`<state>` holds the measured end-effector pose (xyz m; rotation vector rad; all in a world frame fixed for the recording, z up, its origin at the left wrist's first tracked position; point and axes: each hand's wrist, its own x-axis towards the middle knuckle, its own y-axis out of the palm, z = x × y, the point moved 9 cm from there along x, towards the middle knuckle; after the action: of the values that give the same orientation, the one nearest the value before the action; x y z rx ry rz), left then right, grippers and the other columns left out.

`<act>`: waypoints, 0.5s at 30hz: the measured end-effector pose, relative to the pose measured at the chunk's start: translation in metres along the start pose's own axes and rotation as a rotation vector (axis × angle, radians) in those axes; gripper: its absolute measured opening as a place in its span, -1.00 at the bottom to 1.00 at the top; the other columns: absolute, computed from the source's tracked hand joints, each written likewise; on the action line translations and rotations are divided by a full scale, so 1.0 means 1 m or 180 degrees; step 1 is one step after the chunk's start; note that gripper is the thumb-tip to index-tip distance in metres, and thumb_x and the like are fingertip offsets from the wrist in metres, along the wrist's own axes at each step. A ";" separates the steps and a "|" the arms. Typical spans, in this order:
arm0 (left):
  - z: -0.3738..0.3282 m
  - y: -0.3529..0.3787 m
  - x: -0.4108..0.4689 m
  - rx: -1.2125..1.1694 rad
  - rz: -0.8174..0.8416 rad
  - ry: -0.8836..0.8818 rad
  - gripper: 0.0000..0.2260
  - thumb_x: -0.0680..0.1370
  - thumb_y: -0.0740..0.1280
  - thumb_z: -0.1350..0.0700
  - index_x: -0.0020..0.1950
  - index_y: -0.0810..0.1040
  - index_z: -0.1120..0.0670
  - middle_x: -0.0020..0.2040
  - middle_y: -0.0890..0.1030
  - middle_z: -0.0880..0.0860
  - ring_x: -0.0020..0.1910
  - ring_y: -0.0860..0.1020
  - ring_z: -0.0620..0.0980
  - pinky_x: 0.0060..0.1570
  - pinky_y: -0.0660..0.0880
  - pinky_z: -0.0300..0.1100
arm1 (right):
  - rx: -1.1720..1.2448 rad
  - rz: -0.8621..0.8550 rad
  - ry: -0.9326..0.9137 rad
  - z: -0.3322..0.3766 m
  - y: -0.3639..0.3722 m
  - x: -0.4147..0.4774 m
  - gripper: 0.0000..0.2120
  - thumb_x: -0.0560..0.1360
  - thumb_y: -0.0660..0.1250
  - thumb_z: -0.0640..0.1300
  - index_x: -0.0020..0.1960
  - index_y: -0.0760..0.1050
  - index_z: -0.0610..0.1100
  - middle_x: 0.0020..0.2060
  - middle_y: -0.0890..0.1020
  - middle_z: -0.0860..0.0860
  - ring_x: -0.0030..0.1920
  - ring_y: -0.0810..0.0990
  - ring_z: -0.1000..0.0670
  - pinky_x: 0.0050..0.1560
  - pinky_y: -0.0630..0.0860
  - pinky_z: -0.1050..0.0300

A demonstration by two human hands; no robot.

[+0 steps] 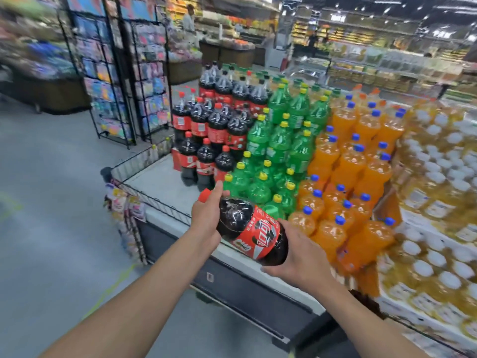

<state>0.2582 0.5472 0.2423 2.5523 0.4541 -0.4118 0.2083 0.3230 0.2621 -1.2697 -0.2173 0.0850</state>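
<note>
The person holds one cola bottle (251, 228) in the air over the front edge of the counter (160, 182), lying nearly flat with its red cap (204, 195) pointing left and away. The left grip (206, 218) wraps the neck just below the cap. The right grip (296, 257) cups the base from underneath, fingers curled round it. Both are closed on the bottle, which touches nothing else.

The cola stack (206, 140) stands just beyond, with green bottles (278, 151) beside it and orange bottles (348, 164) further right. A bare patch of counter lies in front and to the left of the cola stack, behind the wire rail (154, 200).

The step in hand looks like shelving: the bottle is being carried toward its own kind, though it could equally be on its way off the display. If it is being placed, the next move calls for swinging it upright, base down, lifting it over the rail and setting it on the bare patch against the front cola row. The right grip has to slide off the base before touchdown, while the left steadies the neck so that the neighbours are not knocked.
</note>
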 end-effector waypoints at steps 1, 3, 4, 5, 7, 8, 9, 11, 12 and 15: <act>-0.009 -0.015 0.008 -0.0013 -0.0044 0.0023 -0.70 0.56 0.50 -0.10 -0.11 0.68 0.14 -0.15 0.74 0.16 -0.23 0.74 0.13 -0.15 0.67 0.05 | 0.0002 0.0030 -0.0043 0.015 0.007 0.009 0.05 0.12 0.47 0.47 0.50 0.15 0.22 0.30 0.51 0.29 0.29 0.53 0.11 0.11 0.56 0.06; -0.025 -0.042 0.021 -0.0060 -0.0141 0.0075 -0.72 0.57 0.49 -0.08 -0.14 0.67 0.13 -0.23 0.73 0.11 -0.29 0.73 0.08 -0.25 0.64 -0.05 | 0.0006 0.0080 -0.0156 0.043 0.021 0.027 0.06 0.12 0.47 0.46 0.51 0.14 0.24 0.31 0.51 0.29 0.30 0.53 0.12 0.13 0.55 0.06; -0.033 -0.056 0.027 -0.0104 -0.0200 0.0084 -0.73 0.58 0.48 -0.07 -0.12 0.66 0.14 -0.25 0.73 0.10 -0.31 0.72 0.07 -0.28 0.63 -0.07 | 0.0023 0.0106 -0.0219 0.057 0.026 0.035 0.05 0.13 0.47 0.46 0.51 0.14 0.24 0.32 0.51 0.29 0.31 0.52 0.11 0.15 0.55 0.06; -0.039 -0.069 0.033 -0.0136 -0.0252 0.0084 -0.72 0.58 0.48 -0.06 -0.09 0.67 0.16 -0.25 0.73 0.10 -0.30 0.73 0.08 -0.29 0.63 -0.07 | 0.0035 0.0133 -0.0288 0.070 0.032 0.043 0.05 0.13 0.47 0.46 0.51 0.13 0.24 0.33 0.50 0.29 0.32 0.51 0.11 0.17 0.54 0.06; -0.052 -0.094 0.045 -0.0158 -0.0362 0.0085 -0.68 0.57 0.48 -0.09 -0.02 0.68 0.18 -0.16 0.75 0.16 -0.23 0.74 0.13 -0.23 0.66 -0.01 | 0.0054 0.0188 -0.0426 0.095 0.043 0.061 0.05 0.15 0.48 0.44 0.52 0.12 0.24 0.35 0.48 0.29 0.34 0.49 0.11 0.20 0.51 0.07; -0.058 -0.105 0.052 -0.0173 -0.0413 0.0085 -0.66 0.57 0.47 -0.11 0.02 0.69 0.19 -0.10 0.75 0.20 -0.18 0.75 0.16 -0.19 0.67 0.03 | 0.0067 0.0214 -0.0482 0.107 0.049 0.071 0.05 0.16 0.49 0.44 0.53 0.11 0.24 0.36 0.47 0.29 0.34 0.49 0.11 0.21 0.51 0.07; -0.064 -0.116 0.058 -0.0189 -0.0476 0.0086 -0.64 0.56 0.47 -0.13 0.03 0.70 0.19 -0.06 0.75 0.22 -0.15 0.75 0.18 -0.16 0.68 0.06 | 0.0075 0.0244 -0.0529 0.117 0.054 0.080 0.06 0.15 0.49 0.43 0.53 0.11 0.25 0.36 0.47 0.29 0.35 0.49 0.11 0.20 0.51 0.07; -0.078 -0.136 0.072 -0.0223 -0.0617 0.0106 -0.64 0.56 0.48 -0.13 0.04 0.69 0.18 -0.06 0.75 0.20 -0.16 0.75 0.17 -0.21 0.68 0.03 | 0.0102 0.0294 -0.0620 0.137 0.066 0.101 0.04 0.14 0.49 0.43 0.51 0.13 0.25 0.33 0.49 0.30 0.32 0.51 0.11 0.18 0.52 0.07; -0.085 -0.143 0.080 -0.0233 -0.0669 0.0122 -0.64 0.56 0.48 -0.13 0.04 0.69 0.18 -0.07 0.75 0.18 -0.18 0.75 0.15 -0.26 0.67 0.00 | 0.0126 0.0314 -0.0663 0.145 0.072 0.112 0.03 0.14 0.50 0.43 0.49 0.15 0.25 0.31 0.51 0.31 0.31 0.52 0.11 0.16 0.53 0.06; -0.108 -0.163 0.107 -0.0252 -0.0796 0.0189 -0.67 0.56 0.48 -0.10 0.03 0.67 0.18 -0.08 0.75 0.16 -0.24 0.75 0.12 -0.26 0.65 -0.02 | 0.0210 0.0357 -0.0795 0.171 0.087 0.149 -0.02 0.12 0.49 0.43 0.44 0.19 0.24 0.23 0.55 0.28 0.24 0.57 0.08 0.10 0.57 0.02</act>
<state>0.3122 0.7626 0.2218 2.4436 0.8004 -0.3988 0.3232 0.5362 0.2436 -1.2038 -0.3550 0.3457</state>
